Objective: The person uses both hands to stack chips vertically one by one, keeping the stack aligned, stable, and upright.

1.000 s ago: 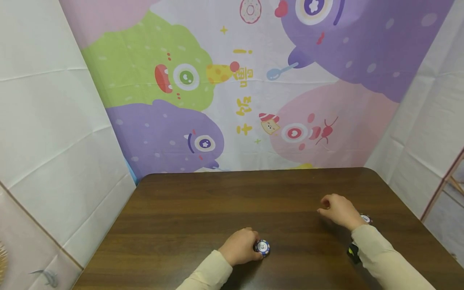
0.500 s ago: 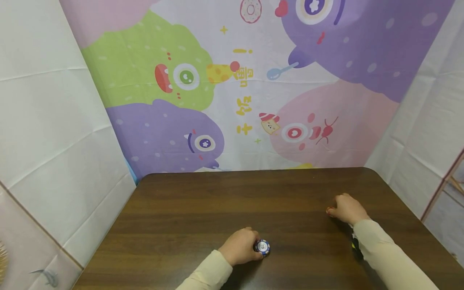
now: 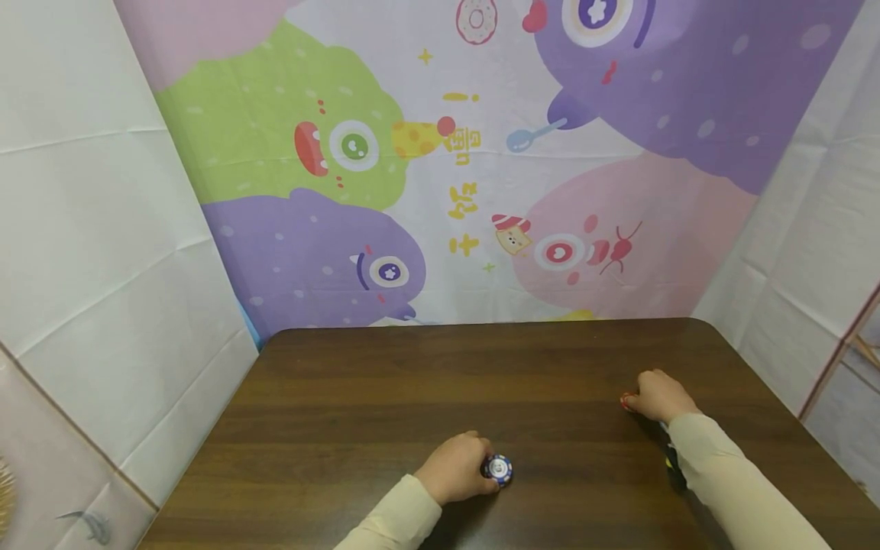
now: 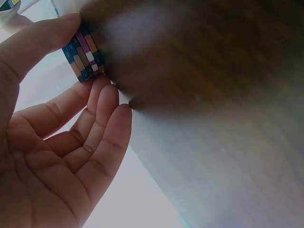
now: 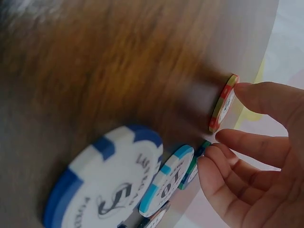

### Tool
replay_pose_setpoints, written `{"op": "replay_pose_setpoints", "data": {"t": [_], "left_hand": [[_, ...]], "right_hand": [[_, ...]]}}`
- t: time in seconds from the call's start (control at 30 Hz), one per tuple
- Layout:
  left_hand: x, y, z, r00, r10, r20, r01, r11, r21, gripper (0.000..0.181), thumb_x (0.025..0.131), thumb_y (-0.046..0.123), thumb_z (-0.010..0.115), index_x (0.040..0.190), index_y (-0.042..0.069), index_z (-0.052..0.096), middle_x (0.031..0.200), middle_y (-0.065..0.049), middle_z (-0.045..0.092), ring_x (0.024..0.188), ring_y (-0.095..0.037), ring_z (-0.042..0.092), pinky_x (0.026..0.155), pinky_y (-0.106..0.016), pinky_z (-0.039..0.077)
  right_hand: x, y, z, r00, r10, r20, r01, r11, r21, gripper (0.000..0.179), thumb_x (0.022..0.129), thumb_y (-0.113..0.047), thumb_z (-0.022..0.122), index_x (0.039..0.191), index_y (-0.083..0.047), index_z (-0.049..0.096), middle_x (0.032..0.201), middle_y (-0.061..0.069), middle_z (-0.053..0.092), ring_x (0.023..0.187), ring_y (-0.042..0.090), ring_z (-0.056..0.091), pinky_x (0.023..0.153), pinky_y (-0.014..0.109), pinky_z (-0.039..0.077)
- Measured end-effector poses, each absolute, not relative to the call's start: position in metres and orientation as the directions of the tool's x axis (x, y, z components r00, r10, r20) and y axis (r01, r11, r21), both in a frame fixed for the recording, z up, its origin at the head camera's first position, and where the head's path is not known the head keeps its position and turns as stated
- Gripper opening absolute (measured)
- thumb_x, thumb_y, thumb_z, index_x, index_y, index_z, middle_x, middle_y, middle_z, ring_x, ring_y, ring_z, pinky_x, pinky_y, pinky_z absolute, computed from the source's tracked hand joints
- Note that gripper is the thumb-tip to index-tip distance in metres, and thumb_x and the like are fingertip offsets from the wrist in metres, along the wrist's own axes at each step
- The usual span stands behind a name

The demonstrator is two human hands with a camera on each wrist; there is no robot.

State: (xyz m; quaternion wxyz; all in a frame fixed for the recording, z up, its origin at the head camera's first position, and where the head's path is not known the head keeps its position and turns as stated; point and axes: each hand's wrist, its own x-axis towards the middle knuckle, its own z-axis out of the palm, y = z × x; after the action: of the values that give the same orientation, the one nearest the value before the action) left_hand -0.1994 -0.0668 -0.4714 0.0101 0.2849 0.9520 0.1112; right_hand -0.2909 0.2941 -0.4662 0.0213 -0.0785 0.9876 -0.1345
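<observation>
In the head view my left hand [image 3: 452,467] holds a short stack of poker chips [image 3: 499,470] near the front middle of the table, a blue-and-white chip on top. The left wrist view shows thumb and forefinger on either side of the stack [image 4: 84,56], with purple, orange and dark chip edges. Farther right, my right hand [image 3: 662,397] pinches a red-and-yellow poker chip [image 5: 224,104] low at the tabletop, thumb on one edge and forefinger at the opposite one. The other right fingers curl near a green chip [image 5: 191,172].
Close to the right wrist lie a blue-and-white chip [image 5: 109,175], a light-blue chip [image 5: 167,181] and a partly hidden dark chip [image 5: 156,219]. The brown wooden table [image 3: 385,382] meets a cartoon-printed cloth [image 3: 474,290] at its back edge.
My right hand has shifted right and come down onto the red-and-yellow chip, its forearm now covering the chip seen beside the wrist earlier. My left hand and its stack have stayed put.
</observation>
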Motion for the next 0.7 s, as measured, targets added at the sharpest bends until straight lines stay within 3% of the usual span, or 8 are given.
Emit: {"op": "replay_pose_setpoints", "data": {"t": [0.4, 0.7], "left_hand": [[-0.2017, -0.0667, -0.4754, -0.834, 0.549, 0.054, 0.547, 0.81, 0.212, 0.028, 0.07, 0.033, 0.083, 0.087, 0.015, 0.07, 0.078, 0.009, 0.061, 0.07, -0.002, 0.051, 0.064, -0.02, 0.045], [-0.2013, -0.0667, -0.4747, -0.836, 0.547, 0.05, 0.544, 0.811, 0.217, 0.029, 0.07, 0.033, 0.083, 0.088, 0.015, 0.07, 0.079, 0.008, 0.062, 0.07, -0.003, 0.051, 0.064, -0.02, 0.045]], "right_hand": [[-0.2904, 0.294, -0.4715, -0.981, -0.195, 0.01, -0.189, 0.936, -0.298, 0.039, 0.084, -0.019, 0.065, 0.055, -0.019, 0.039, 0.057, -0.005, 0.038, 0.057, 0.015, 0.039, 0.054, 0.03, 0.029], [-0.2883, 0.2934, -0.4728, -0.977, -0.213, 0.015, -0.207, 0.924, -0.321, 0.035, 0.084, -0.019, 0.065, 0.054, -0.017, 0.047, 0.056, -0.007, 0.04, 0.056, 0.014, 0.038, 0.054, 0.029, 0.029]]}}
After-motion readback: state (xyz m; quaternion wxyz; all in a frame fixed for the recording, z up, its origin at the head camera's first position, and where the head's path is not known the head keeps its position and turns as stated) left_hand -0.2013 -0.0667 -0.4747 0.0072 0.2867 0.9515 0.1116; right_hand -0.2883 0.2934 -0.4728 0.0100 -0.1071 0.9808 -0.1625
